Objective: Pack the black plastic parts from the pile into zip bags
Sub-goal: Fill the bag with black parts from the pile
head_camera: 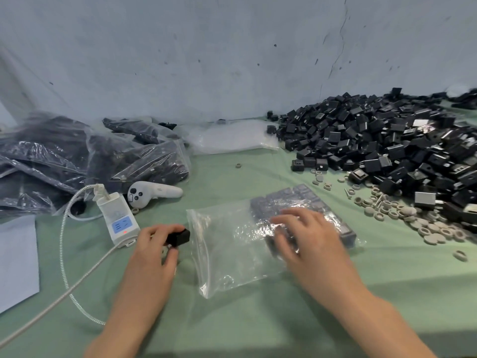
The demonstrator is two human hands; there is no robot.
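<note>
We have a clear plastic zip bag (232, 254) lying flat on the green-covered counter (258, 326), its far end filled with rows of black plastic parts (291, 198). Our right hand (304, 236) rests on the bag over those parts, fingers (282, 242) spread and somewhat blurred. Just left of the bag's mouth, our left hand (154, 246) pinches one small black plastic block (179, 237) between thumb and curled fingers. To the far right sits the large pile of black plastic parts (387, 146), with grey rings (413, 218) scattered at its near edge. To the far left lie filled zip bags (77, 156), a white handheld controller (152, 193) and a white power strip (118, 218).
</note>
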